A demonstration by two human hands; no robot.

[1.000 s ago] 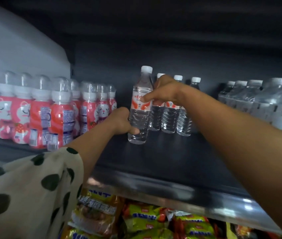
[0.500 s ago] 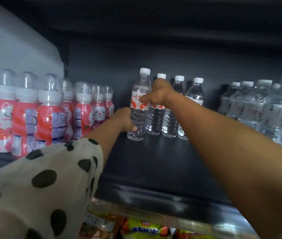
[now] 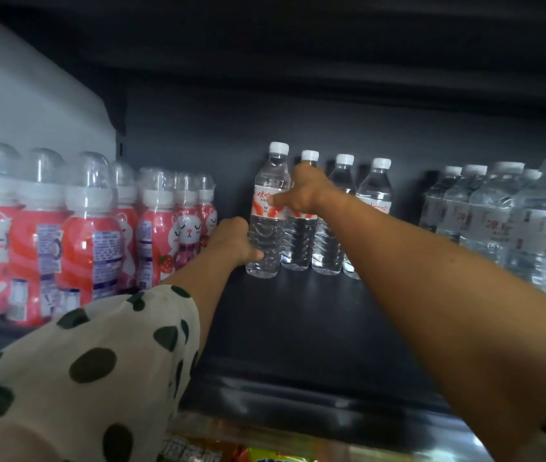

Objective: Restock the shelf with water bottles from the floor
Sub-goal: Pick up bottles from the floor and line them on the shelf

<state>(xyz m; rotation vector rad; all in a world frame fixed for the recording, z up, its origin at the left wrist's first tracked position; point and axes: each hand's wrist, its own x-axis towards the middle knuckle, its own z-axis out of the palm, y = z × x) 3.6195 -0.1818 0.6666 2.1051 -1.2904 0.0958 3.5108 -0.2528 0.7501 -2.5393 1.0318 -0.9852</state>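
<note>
The water bottle (image 3: 267,211) stands upright on the dark shelf (image 3: 298,328), at the left end of a short row of three like bottles (image 3: 335,221) set against the shelf's back wall. Its long axis runs straight up and down, white cap on top.

Both hands are on this bottle. The left hand (image 3: 233,240) grips it low on its left side, fingers curled round the lower body with the thumb (image 3: 253,255) showing across the front. The right hand (image 3: 301,191) comes in from the bottle's right at label height, thumb pressed on the label; its fingers appear to curl behind the bottle, though they are hidden. So the bottle lies straight ahead of both palms, pinched between them.

To the bottle's left stands a block of pink drink bottles (image 3: 91,235); well to its right, a packed group of clear bottles (image 3: 498,211). The shelf in front of the bottle is bare dark surface. The bottle looks seated, so the next move is probably to let go and draw both arms back toward the shelf's front edge without tipping it.
</note>
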